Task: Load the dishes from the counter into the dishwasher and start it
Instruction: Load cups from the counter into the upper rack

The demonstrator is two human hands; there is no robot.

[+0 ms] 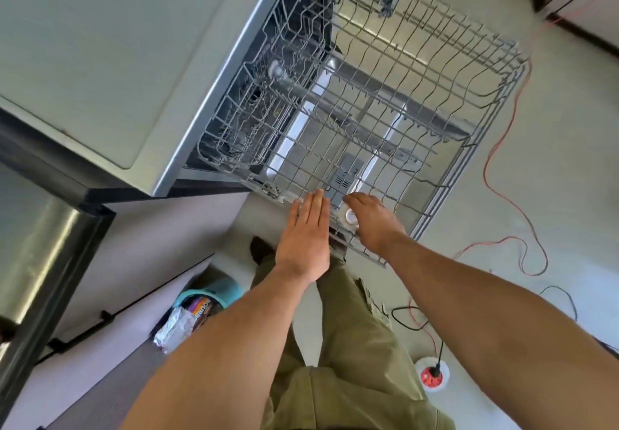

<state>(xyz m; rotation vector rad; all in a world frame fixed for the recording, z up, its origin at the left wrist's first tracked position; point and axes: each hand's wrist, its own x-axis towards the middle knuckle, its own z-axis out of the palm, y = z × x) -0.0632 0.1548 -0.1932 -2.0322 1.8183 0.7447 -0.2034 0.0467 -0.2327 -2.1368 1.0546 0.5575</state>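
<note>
Nearest, below both forearms, were olive trousers (351, 346), with a teal bin (214, 294) of wrappers to the left of the left arm and a red-and-white socket reel (432, 374) on the floor under the right arm. The left hand (304, 245) lay released, fingers straight and together, its tips touching the near rim of the pulled-out wire rack (418, 121). Just beside it, the right hand (373, 225) reached over that rim, seemingly grasping a small white cup (349, 216) at the rack's near edge. I could see no other dishes in the rack. Beyond the fingertips, through the wires, lay the open dishwasher door (350, 170), and farther left of the left hand the counter (83, 61). A red wire (495, 161) trailed right of the right hand. Loading looked barely begun. The next move probably called for seating the cup mouth-down between the tines so it would not tip.
</note>
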